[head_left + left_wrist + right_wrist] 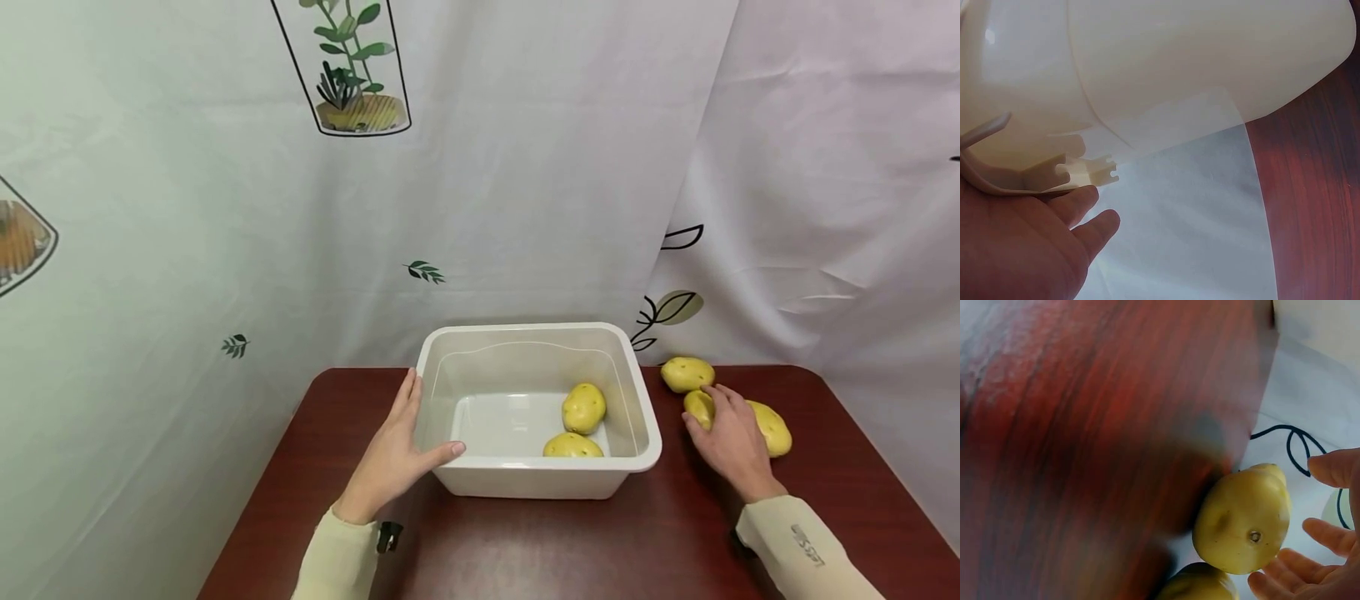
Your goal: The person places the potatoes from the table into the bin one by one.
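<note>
A white plastic tub point(536, 462) stands on the table with two yellow potatoes inside, one potato point(583, 408) toward the right wall and another potato point(572, 446) by the front wall. My left hand point(390, 458) rests at the tub's left front corner, fingers straight along the outer side, thumb over the front rim. On the right, my right hand point(731, 437) reaches over a potato point(699, 408), partly covering it. In the right wrist view, the fingers point(1297, 569) are spread beside a potato point(1244, 519), with the thumb held away from it.
One potato point(687, 374) lies at the table's back edge, and another potato point(772, 429) sits right of my right hand. The dark red wooden table point(525, 542) meets a white printed cloth point(540, 208) hanging behind it.
</note>
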{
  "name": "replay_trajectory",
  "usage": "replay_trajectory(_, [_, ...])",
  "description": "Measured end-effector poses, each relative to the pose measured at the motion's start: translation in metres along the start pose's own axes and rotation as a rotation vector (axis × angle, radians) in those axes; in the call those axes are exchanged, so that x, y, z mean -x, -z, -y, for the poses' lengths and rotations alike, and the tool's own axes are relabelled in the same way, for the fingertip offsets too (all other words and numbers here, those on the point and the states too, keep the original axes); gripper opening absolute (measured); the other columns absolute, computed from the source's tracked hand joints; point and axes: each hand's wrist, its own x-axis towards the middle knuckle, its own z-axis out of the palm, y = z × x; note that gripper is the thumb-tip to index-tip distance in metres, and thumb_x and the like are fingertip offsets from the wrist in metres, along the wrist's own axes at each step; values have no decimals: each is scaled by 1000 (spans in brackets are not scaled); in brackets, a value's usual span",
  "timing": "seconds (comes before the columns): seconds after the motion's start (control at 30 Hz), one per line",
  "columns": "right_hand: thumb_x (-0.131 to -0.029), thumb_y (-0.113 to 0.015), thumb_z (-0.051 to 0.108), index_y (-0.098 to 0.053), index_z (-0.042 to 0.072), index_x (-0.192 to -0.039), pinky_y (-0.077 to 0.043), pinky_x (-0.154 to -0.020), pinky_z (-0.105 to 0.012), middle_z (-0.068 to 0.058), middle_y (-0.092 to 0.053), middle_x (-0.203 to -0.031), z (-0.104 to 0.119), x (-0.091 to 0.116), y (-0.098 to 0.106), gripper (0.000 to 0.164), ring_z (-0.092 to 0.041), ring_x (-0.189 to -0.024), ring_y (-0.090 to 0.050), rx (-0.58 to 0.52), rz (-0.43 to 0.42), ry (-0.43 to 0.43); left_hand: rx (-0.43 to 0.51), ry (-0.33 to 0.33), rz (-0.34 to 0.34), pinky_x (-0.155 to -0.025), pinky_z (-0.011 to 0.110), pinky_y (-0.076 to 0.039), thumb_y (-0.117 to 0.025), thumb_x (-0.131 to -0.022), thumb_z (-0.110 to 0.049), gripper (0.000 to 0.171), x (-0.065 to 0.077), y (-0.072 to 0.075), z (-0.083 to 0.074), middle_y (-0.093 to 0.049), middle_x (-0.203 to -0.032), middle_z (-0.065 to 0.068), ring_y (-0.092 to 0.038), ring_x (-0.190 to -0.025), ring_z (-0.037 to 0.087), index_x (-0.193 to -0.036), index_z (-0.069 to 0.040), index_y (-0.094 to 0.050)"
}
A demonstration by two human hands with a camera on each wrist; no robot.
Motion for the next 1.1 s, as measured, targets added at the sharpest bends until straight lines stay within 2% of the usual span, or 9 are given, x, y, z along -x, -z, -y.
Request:
replay_trajectory(0.17, [-89,-70,18,-50,-13,-132,-33,-100,-68,-38,-42,-138,-2,0,-3,56,-55,-126,-39,6,-8,10,-1,2,-2,-114,54,-30,-78,-80,-59,117,-1,-1,0,1,-168,-6,-21,-151,25,-160,-3,-13])
replay_trajectory(0.4, [-89,-70,18,-49,-13,-133,-33,-100,-69,-39,-40,-139,-5,-1,-4,58,-56,-126,-38,15,6,6,-3,8,1,-114,53,-30,-74,-78,-67,120,-1,0,-1,1,-168,-7,-22,-151,24,-160,-3,-14])
replay_trajectory(0.7, [-87,-71,18,-49,-15,-132,-32,-99,-70,-42,-40,-137,-11,-1,-8,60,-59,-124,-38,27,14,12,6,6,-1,-114,54,-30,-75,-79,-64,119,-1,-1,1,0,-168,-6,-22,-151,25,-161,-4,-14])
replay_trajectory(1.1, [-84,-73,13,-44,-19,-135,-29,-102,-70,-48,-35,-135,-14,0,-8,66,-63,-123,-34,73,92,19,4,2,-4,-115,54,-30,-74,-79,-67,120,-1,-1,1,0,-168,-6,-22,-151,24,-160,-4,-14])
